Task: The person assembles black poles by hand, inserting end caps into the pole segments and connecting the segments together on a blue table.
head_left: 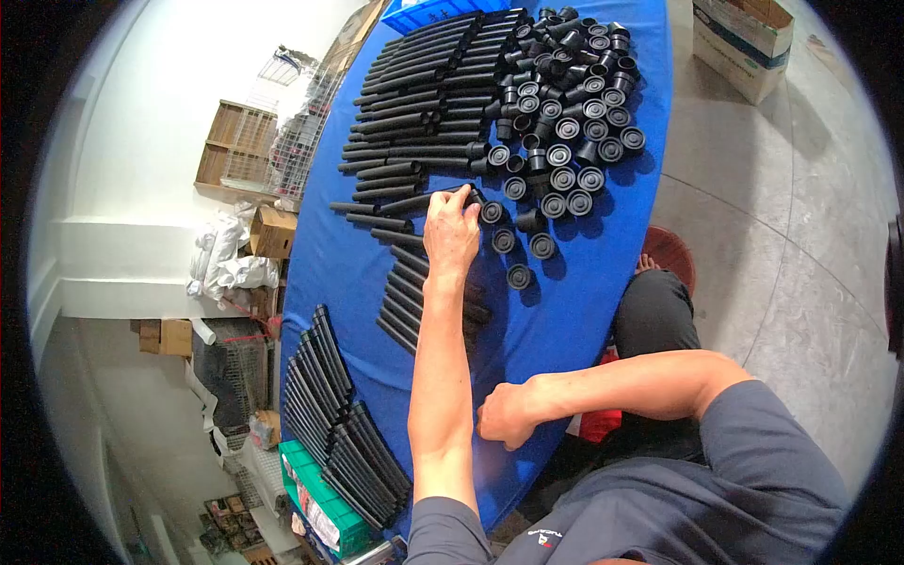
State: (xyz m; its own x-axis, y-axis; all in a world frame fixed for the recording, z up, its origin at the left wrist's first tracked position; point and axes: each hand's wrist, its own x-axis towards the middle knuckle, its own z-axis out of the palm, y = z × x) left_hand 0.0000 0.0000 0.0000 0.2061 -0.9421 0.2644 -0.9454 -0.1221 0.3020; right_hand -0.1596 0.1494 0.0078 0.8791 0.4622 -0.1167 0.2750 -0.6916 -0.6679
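My left hand [452,231] reaches across the blue table and pinches the right end of a black tube [407,204], beside a round black cap [492,212]. Its fingertips partly cover that end. Near the table's front edge my right hand [508,414] is curled into a fist, with nothing showing out of it. Rows of black tubes [414,85] lie beyond my left hand, and more tubes [403,301] lie partly under my left forearm. Many black caps and short fittings [565,127] are heaped at the upper right of the cloth.
Bundled black tubes [348,424] lie at lower left beside a green bin [320,499]. A blue bin [443,13] stands at the far end. An open carton [744,47] is on the floor at right, with a red-brown stool [670,259] by the table.
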